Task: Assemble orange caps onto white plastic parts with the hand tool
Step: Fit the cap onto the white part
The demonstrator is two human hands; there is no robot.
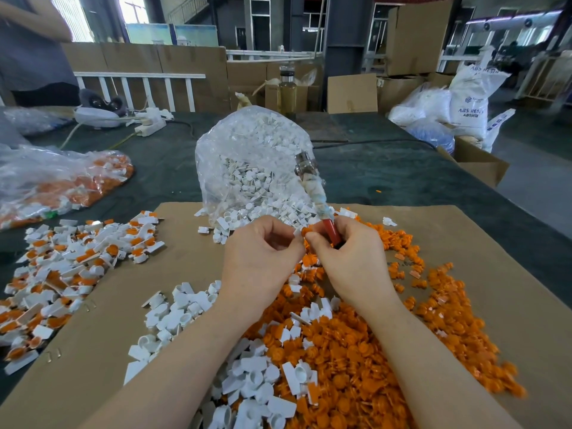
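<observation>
My left hand (pixel 263 258) pinches a small white plastic part (pixel 297 232) at its fingertips. An orange cap (pixel 307 231) sits right against that part, between both hands. My right hand (pixel 349 255) grips the hand tool (pixel 312 187) by its red handle, and the tool's wrapped shaft and metal head point up and away. Loose orange caps (pixel 356 351) are heaped under my right forearm. Loose white parts (pixel 185 311) lie under my left forearm. Both hands hover above the brown cardboard sheet (pixel 123 335).
A clear bag of white parts (pixel 247 168) stands just behind my hands. Finished white-and-orange pieces (pixel 62 267) are piled at the left, with a bag of them (pixel 62 181) beyond. A glass bottle (pixel 287 91), a power strip (pixel 151 125) and cardboard boxes (pixel 473 162) stand farther back.
</observation>
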